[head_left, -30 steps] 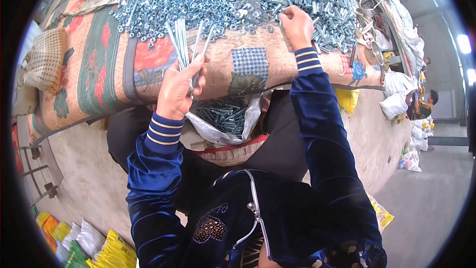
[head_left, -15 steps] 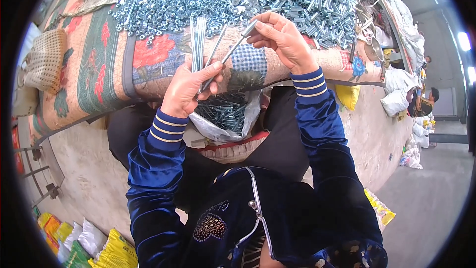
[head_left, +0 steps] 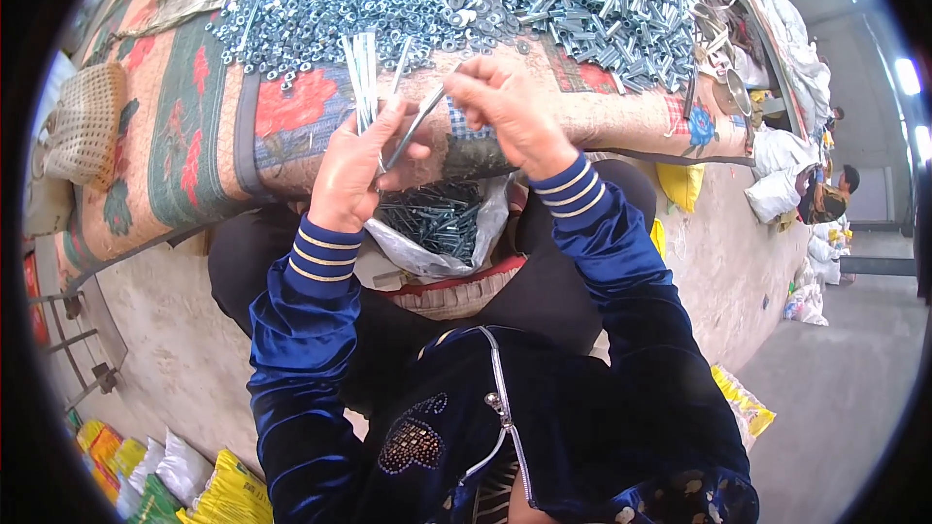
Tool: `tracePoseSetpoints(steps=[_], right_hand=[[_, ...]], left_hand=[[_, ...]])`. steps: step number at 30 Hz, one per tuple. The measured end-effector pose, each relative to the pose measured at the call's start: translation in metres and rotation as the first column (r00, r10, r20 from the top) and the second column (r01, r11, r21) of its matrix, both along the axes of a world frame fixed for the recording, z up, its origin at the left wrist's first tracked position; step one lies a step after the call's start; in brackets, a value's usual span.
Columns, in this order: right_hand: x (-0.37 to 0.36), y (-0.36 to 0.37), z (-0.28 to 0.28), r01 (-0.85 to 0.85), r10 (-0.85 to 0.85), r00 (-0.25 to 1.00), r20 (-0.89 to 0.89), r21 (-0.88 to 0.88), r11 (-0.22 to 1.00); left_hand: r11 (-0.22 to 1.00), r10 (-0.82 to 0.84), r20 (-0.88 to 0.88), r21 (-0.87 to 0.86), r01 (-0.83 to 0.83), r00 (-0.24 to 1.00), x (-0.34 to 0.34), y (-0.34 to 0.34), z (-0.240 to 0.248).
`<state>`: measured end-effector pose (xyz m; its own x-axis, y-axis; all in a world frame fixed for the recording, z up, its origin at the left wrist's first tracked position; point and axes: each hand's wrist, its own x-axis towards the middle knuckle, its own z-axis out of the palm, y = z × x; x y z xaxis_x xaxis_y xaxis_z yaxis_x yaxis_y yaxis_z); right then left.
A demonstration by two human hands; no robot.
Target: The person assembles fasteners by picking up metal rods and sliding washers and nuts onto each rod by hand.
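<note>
Several thin metal rods [head_left: 362, 82] stick up in a bundle from my left hand [head_left: 345, 173], which is closed around their lower ends. One more rod [head_left: 417, 126] slants out between its thumb and fingers toward the right. At that rod's upper end my right hand [head_left: 516, 114] is closed in a pinch, close beside the left one; its fingers mostly hide what they grip there. Below my hands, between my knees, an open clear plastic bag [head_left: 490, 223] holds many assembled metal bolts [head_left: 435, 223].
Small nuts [head_left: 330, 19], washers [head_left: 476, 5] and short metal sleeves [head_left: 621, 15] are heaped on the carpet-covered table [head_left: 301, 170]. A woven basket [head_left: 87, 126] hangs over its left edge. Filled sacks [head_left: 228, 490] lie lower left. Another person [head_left: 833, 196] sits far right.
My right hand has come left and down along the slanted rod, toward my left hand. The left hand and its rods have shifted slightly left.
</note>
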<state>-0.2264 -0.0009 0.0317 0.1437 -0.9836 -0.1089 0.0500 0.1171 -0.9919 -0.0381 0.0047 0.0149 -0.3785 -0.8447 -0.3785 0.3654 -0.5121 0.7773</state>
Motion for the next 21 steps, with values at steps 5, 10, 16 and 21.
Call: tracePoseSetpoints(steps=[5, 10, 16, 21], right_hand=[[0.019, 0.006, 0.007, -0.404, 0.362, 0.871, -0.332, -0.062, 0.913], [-0.077, -0.056, -0.028, 0.156, -0.396, 0.755, -0.523, -0.443, 0.883], [-0.051, -0.06, -0.044, -0.055, -0.564, 0.372, -0.738, -0.624, 0.78], [-0.053, -0.057, -0.024, 0.052, -0.43, 0.456, -0.779, -0.459, 0.887]], left_hand=[[0.992, 0.118, 0.01, 0.047, -0.118, 0.993, 0.006, 0.004, -0.002], [0.999, 0.05, -0.044, -0.016, -0.051, 0.998, 0.012, -0.006, -0.003], [0.995, 0.099, -0.046, -0.007, -0.1, 0.994, 0.018, -0.004, -0.011], [0.991, 0.135, -0.031, -0.023, -0.135, 0.99, 0.024, -0.004, -0.01]])
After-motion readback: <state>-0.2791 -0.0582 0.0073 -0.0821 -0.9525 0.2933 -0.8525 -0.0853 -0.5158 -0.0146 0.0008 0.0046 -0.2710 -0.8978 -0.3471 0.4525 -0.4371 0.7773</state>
